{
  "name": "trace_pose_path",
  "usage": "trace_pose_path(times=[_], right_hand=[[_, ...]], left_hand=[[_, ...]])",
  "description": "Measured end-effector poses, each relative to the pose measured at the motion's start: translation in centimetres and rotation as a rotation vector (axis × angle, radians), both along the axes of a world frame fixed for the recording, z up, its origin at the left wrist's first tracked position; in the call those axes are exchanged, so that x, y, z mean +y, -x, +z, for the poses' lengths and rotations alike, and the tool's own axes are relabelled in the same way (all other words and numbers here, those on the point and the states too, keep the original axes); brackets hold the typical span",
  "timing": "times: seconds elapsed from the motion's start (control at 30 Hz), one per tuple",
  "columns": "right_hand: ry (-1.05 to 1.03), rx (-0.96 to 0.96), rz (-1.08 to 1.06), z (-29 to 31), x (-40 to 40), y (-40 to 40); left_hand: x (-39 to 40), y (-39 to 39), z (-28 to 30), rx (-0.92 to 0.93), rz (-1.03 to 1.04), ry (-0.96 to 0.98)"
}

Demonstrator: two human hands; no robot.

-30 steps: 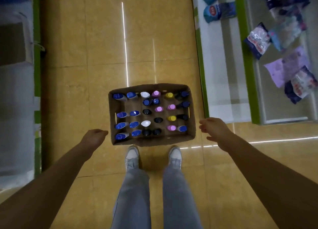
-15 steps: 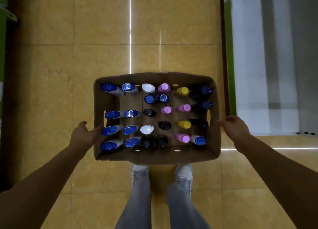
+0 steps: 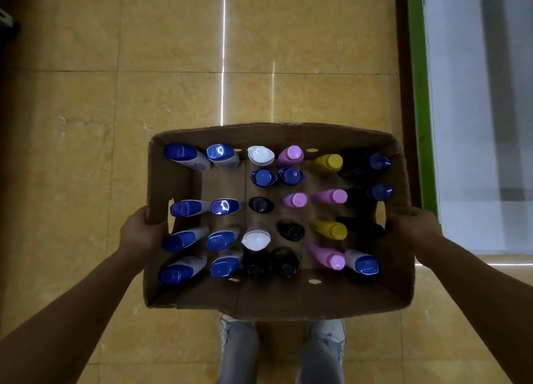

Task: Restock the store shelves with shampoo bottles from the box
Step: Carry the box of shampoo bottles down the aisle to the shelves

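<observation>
Both-handed, the left hand (image 3: 138, 233) and right hand (image 3: 415, 228) clasp the side walls of the open brown cardboard box (image 3: 277, 300), their fingertips hidden behind the cardboard. Upright shampoo bottles (image 3: 225, 264) with blue, pink, yellow, white and black caps fill it above the yellow tiled floor (image 3: 86, 124); the dark ones blur together, and the box hides the feet.

Both hands (image 3: 141, 233) now grip box (image 3: 277, 300) sides; box lifted.

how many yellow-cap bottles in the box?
2. One yellow-cap bottle in the far row, right of centre; the other nearer, also right of centre, both inside the box. Dark corners on the right could hide more.
</observation>
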State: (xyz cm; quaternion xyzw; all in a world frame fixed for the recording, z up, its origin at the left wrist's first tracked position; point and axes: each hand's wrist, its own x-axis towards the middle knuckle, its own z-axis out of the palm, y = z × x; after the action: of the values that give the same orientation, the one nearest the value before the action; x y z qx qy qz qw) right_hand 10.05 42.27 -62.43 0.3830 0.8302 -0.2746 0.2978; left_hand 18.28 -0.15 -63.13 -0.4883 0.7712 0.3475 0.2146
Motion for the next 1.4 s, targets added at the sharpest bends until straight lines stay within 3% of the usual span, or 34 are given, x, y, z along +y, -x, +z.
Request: trace_pose_path(times=[0.17,0.6,1.4], right_hand=[[0.012,-0.018,0.045,-0.8,0.1,0.5],[0.147,-0.046,-0.071,-1.8,0.3,1.0],[0.13,0.052,-0.109,0.2,0.4,-0.7]], left_hand=[[0.0,0.1,-0.7,0.002,0.012,-0.016],[-0.2,0.5,-1.2,-0.02,0.094,-0.108],[-0.5,-0.9,1.8,0.059,0.119,-0.151]])
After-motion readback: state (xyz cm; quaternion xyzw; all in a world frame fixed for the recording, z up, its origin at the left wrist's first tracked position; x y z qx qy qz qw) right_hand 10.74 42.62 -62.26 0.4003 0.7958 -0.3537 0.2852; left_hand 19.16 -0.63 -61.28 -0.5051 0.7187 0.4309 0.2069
